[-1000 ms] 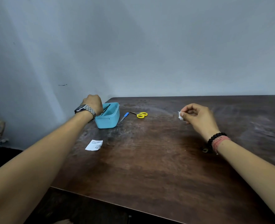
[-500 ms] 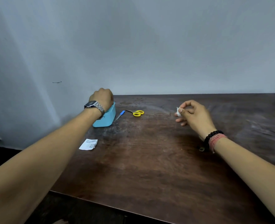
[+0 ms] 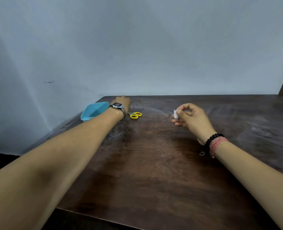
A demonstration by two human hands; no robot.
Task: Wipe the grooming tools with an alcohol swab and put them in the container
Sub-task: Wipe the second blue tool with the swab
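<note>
Setting: dark wooden surface (image 3: 147,163) against a pale wall
Scissors (image 3: 135,115): at 3 o'clock, just beside left hand (image 3: 123,103), handles rightward
Left hand: nearer; grip hidden
Right hand (image 3: 189,117): pinched swab (image 3: 175,114)

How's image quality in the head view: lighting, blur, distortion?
Head view: dim, soft light, no glare; faint shadow under the right hand. Wide-angle stretch swells the forearms at the lower corners. Swab and scissors look soft and small; left hand is slightly blurred.

Dark wooden table (image 3: 154,163) against a plain grey wall (image 3: 137,47).
</note>
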